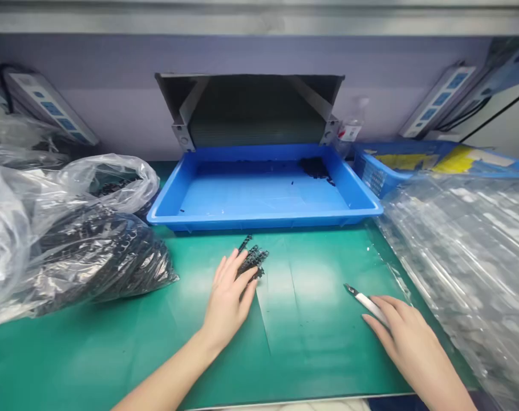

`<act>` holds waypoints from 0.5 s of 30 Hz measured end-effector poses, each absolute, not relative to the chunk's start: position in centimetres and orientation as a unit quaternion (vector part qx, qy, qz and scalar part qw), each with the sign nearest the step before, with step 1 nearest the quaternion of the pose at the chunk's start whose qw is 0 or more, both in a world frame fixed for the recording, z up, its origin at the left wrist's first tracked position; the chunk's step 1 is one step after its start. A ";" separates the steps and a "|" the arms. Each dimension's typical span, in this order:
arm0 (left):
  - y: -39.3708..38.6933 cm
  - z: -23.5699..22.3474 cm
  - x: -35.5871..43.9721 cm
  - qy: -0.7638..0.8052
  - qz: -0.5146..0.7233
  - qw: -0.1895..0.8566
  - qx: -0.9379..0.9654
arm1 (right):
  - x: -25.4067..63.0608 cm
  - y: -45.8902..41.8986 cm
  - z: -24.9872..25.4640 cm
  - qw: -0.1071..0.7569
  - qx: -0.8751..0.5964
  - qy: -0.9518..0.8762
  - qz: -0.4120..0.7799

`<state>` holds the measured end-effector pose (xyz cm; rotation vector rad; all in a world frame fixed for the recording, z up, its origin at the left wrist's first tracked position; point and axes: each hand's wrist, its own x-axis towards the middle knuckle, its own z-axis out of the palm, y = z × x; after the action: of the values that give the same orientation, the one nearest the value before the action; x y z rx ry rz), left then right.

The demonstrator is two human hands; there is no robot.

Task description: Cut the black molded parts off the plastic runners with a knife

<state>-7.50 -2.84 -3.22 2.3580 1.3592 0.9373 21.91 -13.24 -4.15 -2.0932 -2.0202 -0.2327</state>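
Observation:
My left hand (228, 299) is over the green mat, its fingers curved around a small bunch of black toothed plastic strips (254, 260). The strips' far ends stick out past the fingertips, and the rest is hidden under the hand. On the right, my right hand (407, 328) holds a craft knife (370, 307) by its white handle. The knife's dark blade points away to the upper left, apart from the strips, low over the mat.
Behind the hands stands a blue tray (263, 219) with a dark heap of small pieces (314, 167) in its back right corner. Clear bags of black parts (109, 251) fill the left. Transparent plastic trays (469, 245) and a blue basket (373, 171) are at right. A metal shelf (259, 20) hangs overhead.

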 end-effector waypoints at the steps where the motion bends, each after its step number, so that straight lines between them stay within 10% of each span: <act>1: -3.6 -2.6 -7.2 0.473 0.330 0.168 0.799 | 22.0 -13.5 -4.2 0.127 -0.712 -0.688 -0.063; 7: -8.7 0.0 -5.6 0.490 0.241 0.631 0.551 | 20.7 -14.0 -1.9 0.223 -0.665 -0.694 0.162; 15: -10.8 0.9 -5.2 0.475 0.252 0.758 0.370 | 14.6 -14.4 0.6 0.268 -0.538 -0.708 0.370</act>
<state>-5.21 -10.76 0.87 0.8064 1.0357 0.5481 14.63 -14.43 0.64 -1.4511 -1.9107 0.9993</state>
